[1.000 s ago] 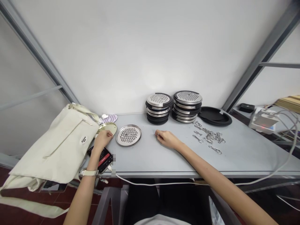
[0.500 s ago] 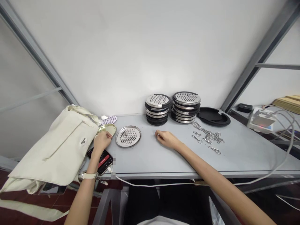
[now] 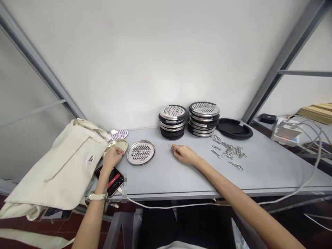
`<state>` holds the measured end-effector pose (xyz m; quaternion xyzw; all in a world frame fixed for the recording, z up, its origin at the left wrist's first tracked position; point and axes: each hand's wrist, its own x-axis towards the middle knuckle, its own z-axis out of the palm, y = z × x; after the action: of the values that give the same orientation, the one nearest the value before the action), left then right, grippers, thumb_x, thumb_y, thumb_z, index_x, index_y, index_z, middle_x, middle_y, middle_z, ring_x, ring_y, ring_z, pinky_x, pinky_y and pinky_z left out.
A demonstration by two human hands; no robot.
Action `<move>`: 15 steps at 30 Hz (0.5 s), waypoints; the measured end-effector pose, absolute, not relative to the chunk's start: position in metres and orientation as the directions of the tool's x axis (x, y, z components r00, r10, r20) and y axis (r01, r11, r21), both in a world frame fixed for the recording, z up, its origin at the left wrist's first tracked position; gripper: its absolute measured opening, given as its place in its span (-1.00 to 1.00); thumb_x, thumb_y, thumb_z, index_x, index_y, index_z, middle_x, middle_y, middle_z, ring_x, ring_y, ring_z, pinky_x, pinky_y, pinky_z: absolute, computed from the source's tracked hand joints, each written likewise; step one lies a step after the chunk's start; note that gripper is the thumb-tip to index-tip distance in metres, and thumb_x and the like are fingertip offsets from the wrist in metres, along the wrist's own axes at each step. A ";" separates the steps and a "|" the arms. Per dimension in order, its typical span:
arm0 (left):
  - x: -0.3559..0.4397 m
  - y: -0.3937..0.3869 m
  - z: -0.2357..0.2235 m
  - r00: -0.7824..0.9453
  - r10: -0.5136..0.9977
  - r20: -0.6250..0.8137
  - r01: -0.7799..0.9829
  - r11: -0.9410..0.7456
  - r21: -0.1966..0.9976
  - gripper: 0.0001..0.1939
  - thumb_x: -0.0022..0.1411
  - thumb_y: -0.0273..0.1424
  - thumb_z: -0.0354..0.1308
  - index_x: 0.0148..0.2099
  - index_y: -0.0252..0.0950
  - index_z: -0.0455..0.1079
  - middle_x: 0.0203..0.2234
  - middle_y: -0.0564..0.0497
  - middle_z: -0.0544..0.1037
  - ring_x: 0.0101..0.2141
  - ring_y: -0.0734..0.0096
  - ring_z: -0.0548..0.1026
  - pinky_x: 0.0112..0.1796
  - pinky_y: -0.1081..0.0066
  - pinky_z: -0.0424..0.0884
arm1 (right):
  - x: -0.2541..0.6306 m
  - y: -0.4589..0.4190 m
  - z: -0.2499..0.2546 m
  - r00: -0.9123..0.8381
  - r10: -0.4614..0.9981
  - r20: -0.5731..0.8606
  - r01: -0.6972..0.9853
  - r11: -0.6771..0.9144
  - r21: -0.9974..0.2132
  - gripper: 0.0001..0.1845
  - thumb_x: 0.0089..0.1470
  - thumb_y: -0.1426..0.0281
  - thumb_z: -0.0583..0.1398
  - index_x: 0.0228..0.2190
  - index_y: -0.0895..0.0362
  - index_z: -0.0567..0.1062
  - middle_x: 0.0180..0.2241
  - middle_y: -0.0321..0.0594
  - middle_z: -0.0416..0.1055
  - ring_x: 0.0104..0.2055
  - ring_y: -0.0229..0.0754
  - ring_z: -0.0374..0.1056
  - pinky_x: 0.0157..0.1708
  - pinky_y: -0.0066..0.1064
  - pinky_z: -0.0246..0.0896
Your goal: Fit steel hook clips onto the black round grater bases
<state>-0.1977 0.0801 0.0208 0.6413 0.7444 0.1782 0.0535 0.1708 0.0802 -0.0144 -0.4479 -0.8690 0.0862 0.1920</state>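
My left hand [image 3: 113, 157] rests at the left of the table with its fingers curled in, over the near edge of a gold-coloured round disc [image 3: 121, 144]. Nothing shows between its fingers. Right of it lies a round metal grater plate [image 3: 140, 153], flat and not touched by either hand. My right hand [image 3: 183, 154] lies on the tabletop in a loose fist, with no object visible in it. Behind it stand two stacks of round grater plates with black rims, the left stack [image 3: 173, 121] and the right stack [image 3: 204, 119].
Several metal snap hooks [image 3: 230, 151] lie loose on the right, near a black round tray [image 3: 234, 129]. A phone [image 3: 112, 182] with a white cable [image 3: 166, 206] lies beside my left wrist. A cream bag [image 3: 59, 169] and a purple perforated disc [image 3: 120, 135] are at the left.
The view has shifted slightly. Both hands keep the same posture and place on the table, and no object has visibly been moved.
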 end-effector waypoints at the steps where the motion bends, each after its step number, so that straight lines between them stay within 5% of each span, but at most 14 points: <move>1: -0.200 0.081 0.022 -0.159 0.977 0.140 0.930 0.101 0.354 -0.86 0.03 -0.33 0.15 -0.39 -0.27 0.48 -0.42 0.02 0.59 -0.34 0.30 0.51 -0.36 0.47 0.34 | 0.171 0.080 -0.014 -0.526 0.811 0.256 0.745 0.584 -0.322 -0.78 0.13 0.46 -0.03 -0.21 0.12 0.35 -0.46 -0.25 0.42 -0.47 -0.27 0.27 -0.40 -0.51 0.00; 15: -0.195 0.080 0.026 -0.127 0.963 0.239 0.940 0.040 0.340 -0.82 0.05 -0.32 0.07 -0.40 -0.31 0.43 -0.44 -0.04 0.56 -0.35 0.27 0.50 -0.32 0.43 0.32 | 0.171 0.081 -0.016 -0.529 0.814 0.241 0.748 0.581 -0.321 -0.79 0.13 0.46 -0.03 -0.22 0.12 0.35 -0.46 -0.26 0.41 -0.48 -0.28 0.25 -0.41 -0.52 0.00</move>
<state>-0.1952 0.0804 0.0260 0.6601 0.7205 0.2106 0.0274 0.1708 0.0811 -0.0165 -0.4491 -0.8697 0.0892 0.1845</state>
